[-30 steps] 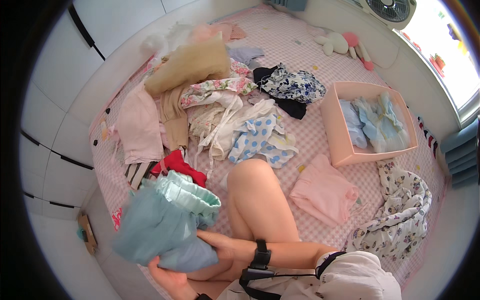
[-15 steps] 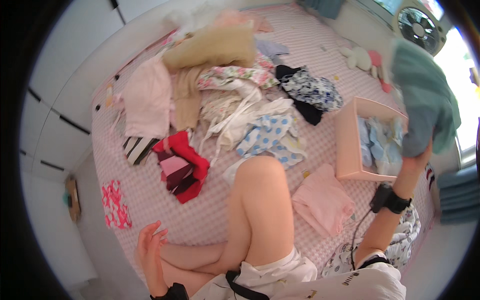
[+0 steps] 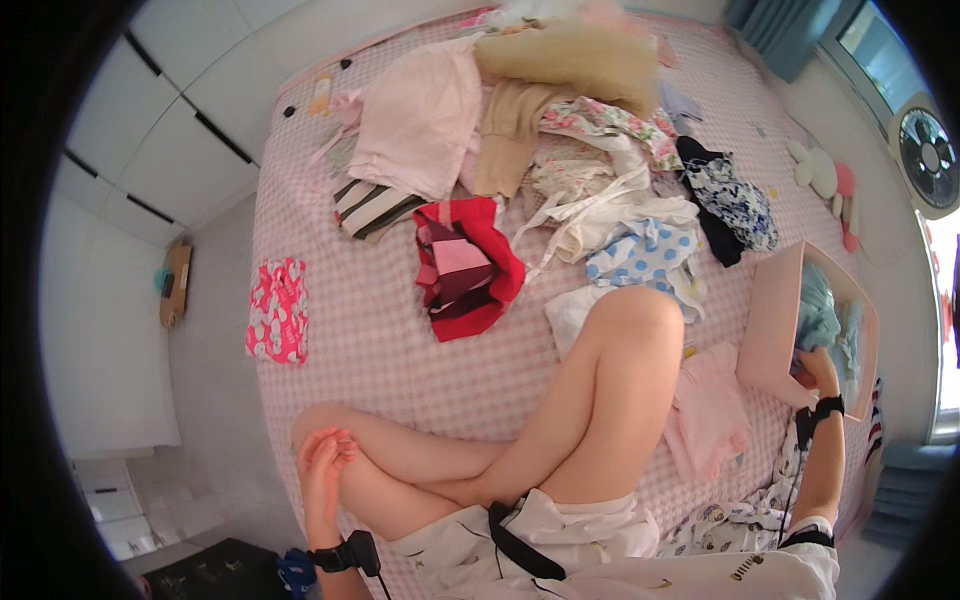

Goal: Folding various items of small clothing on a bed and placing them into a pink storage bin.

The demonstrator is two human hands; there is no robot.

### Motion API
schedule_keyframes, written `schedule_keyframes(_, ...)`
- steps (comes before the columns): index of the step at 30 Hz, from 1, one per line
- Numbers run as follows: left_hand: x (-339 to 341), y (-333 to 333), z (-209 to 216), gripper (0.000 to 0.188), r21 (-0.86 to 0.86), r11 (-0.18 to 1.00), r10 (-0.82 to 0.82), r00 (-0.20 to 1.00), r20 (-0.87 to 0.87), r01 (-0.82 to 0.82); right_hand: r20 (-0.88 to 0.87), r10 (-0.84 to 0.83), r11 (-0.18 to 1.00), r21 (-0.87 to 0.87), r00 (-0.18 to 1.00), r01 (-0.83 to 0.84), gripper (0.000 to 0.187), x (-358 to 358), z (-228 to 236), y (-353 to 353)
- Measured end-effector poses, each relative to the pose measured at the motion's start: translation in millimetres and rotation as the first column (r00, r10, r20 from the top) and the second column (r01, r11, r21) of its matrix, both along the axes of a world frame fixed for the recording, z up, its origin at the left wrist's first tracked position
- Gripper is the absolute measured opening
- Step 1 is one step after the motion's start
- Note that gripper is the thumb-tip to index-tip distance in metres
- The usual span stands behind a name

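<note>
My right hand (image 3: 820, 368) reaches into a pale pink storage bin (image 3: 768, 318) at the right. It is closed on the lower part of a teal garment (image 3: 818, 305), with the fingertips partly hidden. Light blue folded cloth (image 3: 850, 342) sits beside that garment in the bin. Over my bent knee at the lower left hangs my left hand (image 3: 325, 462), empty, its fingers loosely apart. A folded pink garment (image 3: 708, 415) lies on the bed between my raised knee and the bin.
Heaped clothes cover the far bed, including a tan garment (image 3: 575, 62) and a blue-dotted white cloth (image 3: 640, 255). Nearer lie a red garment (image 3: 470, 265) and a folded bright pink patterned cloth (image 3: 279, 312). A plush toy (image 3: 820, 172) and a fan (image 3: 925, 155) are at right.
My right hand has lowered the teal garment from above the bin into it. My left hand stays near my knee. The view has shifted, so the bed sits further right.
</note>
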State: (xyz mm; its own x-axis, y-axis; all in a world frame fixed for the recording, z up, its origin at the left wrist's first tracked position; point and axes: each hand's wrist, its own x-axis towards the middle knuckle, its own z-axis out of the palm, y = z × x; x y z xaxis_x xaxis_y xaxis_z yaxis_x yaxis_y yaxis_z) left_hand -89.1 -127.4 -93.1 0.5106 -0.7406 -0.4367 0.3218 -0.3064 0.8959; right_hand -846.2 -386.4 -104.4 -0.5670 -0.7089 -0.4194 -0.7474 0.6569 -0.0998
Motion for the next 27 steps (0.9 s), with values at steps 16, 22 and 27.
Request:
schedule_keyframes(16, 21.9, -0.3, -33.9, 0.017, -0.104, 0.991, 0.059, 0.963, -0.263, -0.089, 0.462, 0.849, 0.529, -0.737, 0.258, -0.421, 0.047, 530.8, 75.4, -110.7)
schedule_keyframes(22, 15.3, 14.3, -40.5, 0.016, -0.196, 0.968, 0.088, 0.946, -0.313, -0.155, 0.574, 0.758, 0.646, -0.727, 0.311, -0.233, 0.028, 574.9, -92.7, -107.7)
schedule_keyframes(27, 13.9, 10.8, -29.0, 0.021, -0.175, 0.965, 0.126, 0.932, -0.340, -0.195, 0.984, 0.094, 0.953, -0.133, -0.151, -0.273, 0.032, 567.2, -12.5, -25.1)
